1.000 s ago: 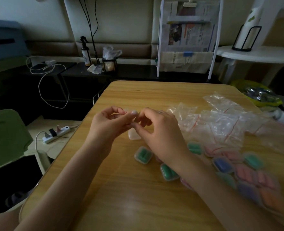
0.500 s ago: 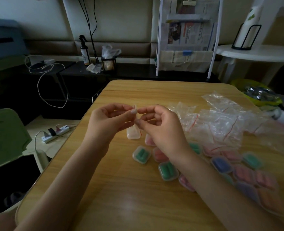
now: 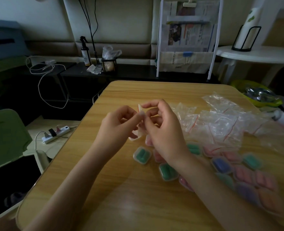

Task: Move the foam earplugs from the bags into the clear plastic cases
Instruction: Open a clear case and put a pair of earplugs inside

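both hands meet above the middle of the table (image 3: 121, 205). the left hand (image 3: 116, 124) and the right hand (image 3: 163, 130) each pinch the top of a small clear bag (image 3: 140, 120) between thumb and fingertips, and the bag hangs between them; what is inside it cannot be made out. under the hands, toward the right edge, lie filled cases (image 3: 142, 155) in green, pink and blue. empty bags (image 3: 218, 124) are piled near the far right corner.
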Available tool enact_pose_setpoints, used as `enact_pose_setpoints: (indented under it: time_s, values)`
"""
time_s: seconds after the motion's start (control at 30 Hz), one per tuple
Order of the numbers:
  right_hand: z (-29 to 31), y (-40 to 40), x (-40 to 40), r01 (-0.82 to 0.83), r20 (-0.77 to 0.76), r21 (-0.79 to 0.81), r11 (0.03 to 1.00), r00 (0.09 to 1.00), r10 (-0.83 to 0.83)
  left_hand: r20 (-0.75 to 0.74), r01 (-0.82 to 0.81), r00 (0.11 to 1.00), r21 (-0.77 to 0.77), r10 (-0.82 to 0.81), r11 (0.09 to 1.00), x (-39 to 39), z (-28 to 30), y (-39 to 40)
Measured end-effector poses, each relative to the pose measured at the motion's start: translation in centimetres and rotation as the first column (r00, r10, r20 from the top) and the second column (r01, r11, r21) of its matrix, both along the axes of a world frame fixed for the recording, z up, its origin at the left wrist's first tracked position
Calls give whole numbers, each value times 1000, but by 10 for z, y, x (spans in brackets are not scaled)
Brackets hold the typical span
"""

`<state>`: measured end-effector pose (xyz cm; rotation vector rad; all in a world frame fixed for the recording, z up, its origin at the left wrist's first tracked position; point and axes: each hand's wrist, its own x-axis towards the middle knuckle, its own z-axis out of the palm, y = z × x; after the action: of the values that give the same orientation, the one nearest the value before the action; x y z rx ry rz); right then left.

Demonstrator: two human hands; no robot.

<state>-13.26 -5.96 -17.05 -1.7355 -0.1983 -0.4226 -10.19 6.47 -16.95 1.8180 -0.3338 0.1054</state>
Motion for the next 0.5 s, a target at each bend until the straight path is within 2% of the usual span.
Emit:
enact_pose_setpoints:
  time_s: [0.2, 0.33, 0.5]
  values:
    - [-4, 2, 0, 8, 24, 13, 1000, 1000, -8, 107, -49, 993, 41, 44, 998, -2, 1, -1]
    - [-6, 6, 0, 5, 25, -52, 999, 1000, -4, 233, -82, 971, 121, 52, 989, -8, 0, -8]
    - [-5, 6, -1, 31, 96, -107, 994, 995, -21, 329, -65, 944, 128, 20, 990, -13, 1, -14]
